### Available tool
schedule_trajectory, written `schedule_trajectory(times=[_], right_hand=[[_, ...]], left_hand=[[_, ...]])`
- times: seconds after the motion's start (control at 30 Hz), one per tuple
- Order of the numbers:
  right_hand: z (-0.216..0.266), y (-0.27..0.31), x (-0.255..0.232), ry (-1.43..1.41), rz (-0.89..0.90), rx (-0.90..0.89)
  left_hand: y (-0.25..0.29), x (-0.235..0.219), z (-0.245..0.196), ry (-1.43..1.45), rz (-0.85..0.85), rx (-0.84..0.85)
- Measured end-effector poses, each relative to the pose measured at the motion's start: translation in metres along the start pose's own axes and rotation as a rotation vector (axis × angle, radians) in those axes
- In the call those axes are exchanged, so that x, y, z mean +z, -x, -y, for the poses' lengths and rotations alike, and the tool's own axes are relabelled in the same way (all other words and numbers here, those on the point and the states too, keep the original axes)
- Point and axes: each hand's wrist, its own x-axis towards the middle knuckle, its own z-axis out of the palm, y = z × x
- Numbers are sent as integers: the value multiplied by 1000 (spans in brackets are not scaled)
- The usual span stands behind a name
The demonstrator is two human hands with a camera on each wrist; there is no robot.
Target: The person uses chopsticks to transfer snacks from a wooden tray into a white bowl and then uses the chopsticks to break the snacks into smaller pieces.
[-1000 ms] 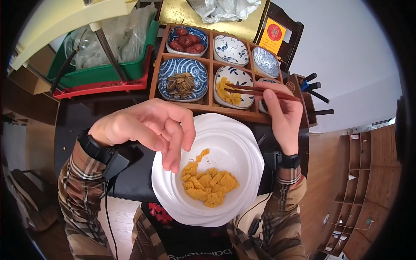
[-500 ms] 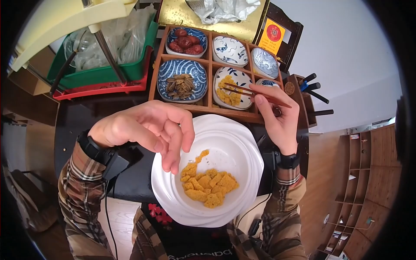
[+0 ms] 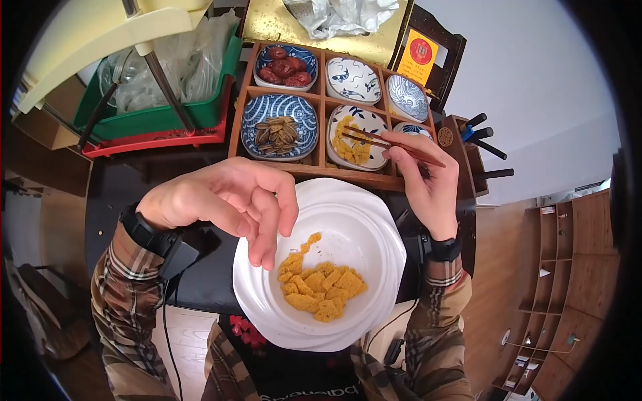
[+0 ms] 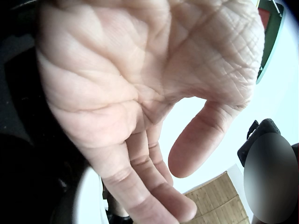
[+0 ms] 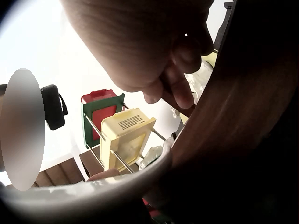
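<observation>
Right hand: Your right hand pinches the brown chopsticks. Its back end points near and right, and the fingers reach far and left.
Chopstick tips: They sit a little bit apart over the yellow bits in the leaf dish.
Leaf dish: It is in the near middle box of the wooden tray, on the far side of the desk.
Left hand: Your left hand hangs over the far left side of the white bowl. The fingers bend down loosely, the thumb is apart from them, and they hold nothing.
Yellow chunks: These chunks lie in the bowl, near you.
Hard to see: You cannot tell if the tips touch the bits. Your right hand hides most of the small dish beside it. In the right wrist view, that hand is very dark. In the left wrist view, a fingertip is cut off.
</observation>
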Motion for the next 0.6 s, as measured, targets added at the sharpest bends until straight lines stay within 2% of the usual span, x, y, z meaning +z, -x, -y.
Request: schedule_trajectory(times=[0.43,0.6], right_hand=[[0,0,-3,-7,-19,-5],[-2,2,-12,-20,-179,59]], left_hand=[[0,0,-1,-2,4,5],[0,2,-1,-7,4,7]])
